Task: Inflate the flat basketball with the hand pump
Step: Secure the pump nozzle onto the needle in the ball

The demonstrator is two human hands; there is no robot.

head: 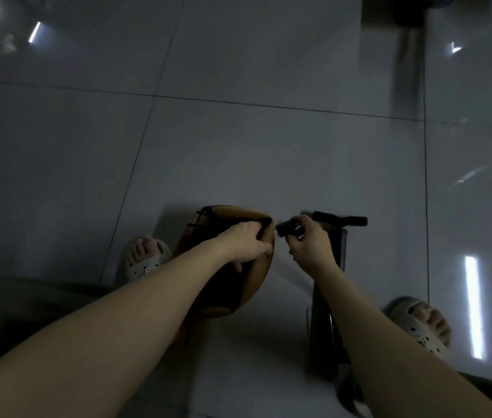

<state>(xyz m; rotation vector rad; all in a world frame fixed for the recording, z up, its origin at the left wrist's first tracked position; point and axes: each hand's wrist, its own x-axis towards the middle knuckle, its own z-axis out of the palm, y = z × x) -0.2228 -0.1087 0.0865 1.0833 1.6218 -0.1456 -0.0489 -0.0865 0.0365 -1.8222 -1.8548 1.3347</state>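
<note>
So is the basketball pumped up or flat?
Flat: the basketball is caved into a bowl shape, and the left hand grips its folded edge.

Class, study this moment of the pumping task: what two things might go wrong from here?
1. The basketball is limp and folded in the left hand, and the light is dim; the nozzle pinched by the right hand might go in crooked or slip off.
2. The pump stands with no hand or foot on it; tugging the nozzle might tip it.

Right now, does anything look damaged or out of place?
Only the basketball, caved in where the left hand grips it, as a flat ball would be. The right hand holds the pump nozzle beside it.
</note>
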